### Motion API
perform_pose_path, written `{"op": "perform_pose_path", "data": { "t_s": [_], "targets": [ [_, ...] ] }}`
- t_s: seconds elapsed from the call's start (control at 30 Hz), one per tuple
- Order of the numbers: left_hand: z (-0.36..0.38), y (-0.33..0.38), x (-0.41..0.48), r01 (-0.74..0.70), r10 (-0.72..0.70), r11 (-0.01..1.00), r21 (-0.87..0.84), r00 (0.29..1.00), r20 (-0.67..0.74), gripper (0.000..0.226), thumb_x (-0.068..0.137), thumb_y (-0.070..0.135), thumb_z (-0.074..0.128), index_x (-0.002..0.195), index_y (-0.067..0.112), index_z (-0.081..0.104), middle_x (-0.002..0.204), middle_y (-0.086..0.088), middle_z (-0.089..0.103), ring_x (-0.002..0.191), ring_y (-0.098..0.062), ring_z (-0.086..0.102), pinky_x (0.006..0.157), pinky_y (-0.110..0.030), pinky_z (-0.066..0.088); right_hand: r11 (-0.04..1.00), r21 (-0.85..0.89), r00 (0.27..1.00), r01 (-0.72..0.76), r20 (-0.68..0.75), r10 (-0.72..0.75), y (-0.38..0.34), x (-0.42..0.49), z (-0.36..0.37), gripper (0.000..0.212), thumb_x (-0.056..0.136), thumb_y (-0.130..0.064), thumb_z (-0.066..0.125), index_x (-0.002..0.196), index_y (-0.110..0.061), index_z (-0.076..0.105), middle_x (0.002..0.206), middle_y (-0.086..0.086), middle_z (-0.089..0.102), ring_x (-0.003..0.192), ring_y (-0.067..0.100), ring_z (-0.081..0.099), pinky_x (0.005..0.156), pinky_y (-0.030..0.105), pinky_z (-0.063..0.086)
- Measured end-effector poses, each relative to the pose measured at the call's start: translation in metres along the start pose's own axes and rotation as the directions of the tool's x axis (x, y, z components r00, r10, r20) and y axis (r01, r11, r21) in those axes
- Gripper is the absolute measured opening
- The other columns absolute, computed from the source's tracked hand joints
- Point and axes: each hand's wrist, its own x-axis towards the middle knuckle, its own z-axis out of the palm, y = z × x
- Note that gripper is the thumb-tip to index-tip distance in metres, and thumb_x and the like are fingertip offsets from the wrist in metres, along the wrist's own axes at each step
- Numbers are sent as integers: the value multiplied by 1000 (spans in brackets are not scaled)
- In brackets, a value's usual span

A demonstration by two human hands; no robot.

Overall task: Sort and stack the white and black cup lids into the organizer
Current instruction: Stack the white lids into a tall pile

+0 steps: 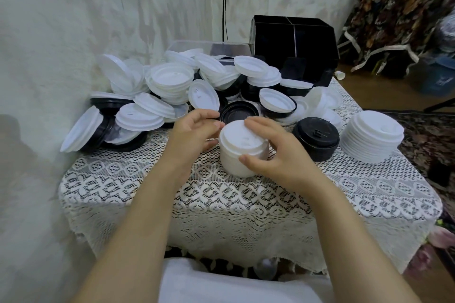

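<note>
A stack of white lids [237,152] stands in the middle of the lace-covered table [221,194]. My right hand [273,152] curls round it, thumb on the near side and fingers on the top lid. My left hand [194,134] is at the stack's left side, thumb touching it, its fingers loosely curled above. To the right stand a black lid stack [316,138] and a taller white lid stack [374,135]. A mixed heap of white and black lids [177,91] covers the table's far half. The black organizer [295,49] stands at the back right.
A clear plastic box [211,45] sits behind the heap beside the organizer. A wall runs along the table's left side. To the right, past the table edge, are a patterned rug, a draped seat [394,24] and a small cup on the floor [341,75].
</note>
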Motion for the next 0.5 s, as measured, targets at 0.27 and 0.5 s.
{"op": "perform_pose_path", "data": {
  "t_s": [0.27, 0.5],
  "targets": [
    [-2, -4, 1, -11, 6, 990, 139, 1000, 30, 14, 88, 1, 60, 91, 9, 70, 97, -12, 71, 93, -20, 65, 83, -32, 54, 999, 25, 998, -47, 33, 46, 9, 0, 0, 70, 81, -23, 75, 143, -23, 43, 133, -30, 35, 119, -17, 29, 89, -10, 19],
    [-6, -6, 0, -76, 50, 978, 192, 989, 138, 20, 87, 1, 61, 103, 7, 73, 100, -5, 74, 96, -14, 68, 83, -23, 53, 987, 128, 992, -96, 93, 84, 10, 0, -4, 67, 83, -25, 74, 143, -24, 44, 147, -24, 34, 130, -13, 28, 97, -1, 24]
  ]
}}
